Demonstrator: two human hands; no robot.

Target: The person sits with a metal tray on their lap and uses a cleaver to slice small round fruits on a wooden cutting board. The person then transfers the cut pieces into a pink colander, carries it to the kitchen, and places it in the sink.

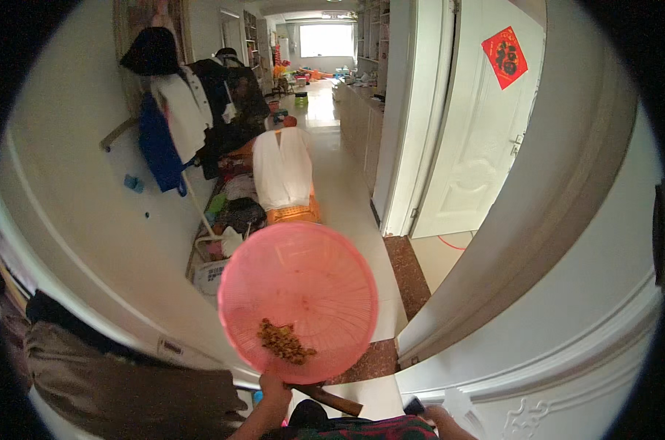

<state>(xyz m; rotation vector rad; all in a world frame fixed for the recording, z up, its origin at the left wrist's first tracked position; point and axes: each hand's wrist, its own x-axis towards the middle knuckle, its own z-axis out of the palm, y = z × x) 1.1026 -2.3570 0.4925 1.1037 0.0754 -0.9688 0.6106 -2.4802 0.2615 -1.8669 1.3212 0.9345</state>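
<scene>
Below the white door (486,139), over the pale tiled floor (347,198), a pink plastic basket (298,302) is held out ahead of the person. Round and shallow, with a fine slotted mesh, it has no long axis; its open face tilts up toward the camera. Brownish scraps (285,342) lie in a small heap near its lower rim. The left hand (274,389) pinches that lower rim. The right hand (441,418) barely shows at the picture's bottom edge; whether it grips anything I cannot tell.
</scene>
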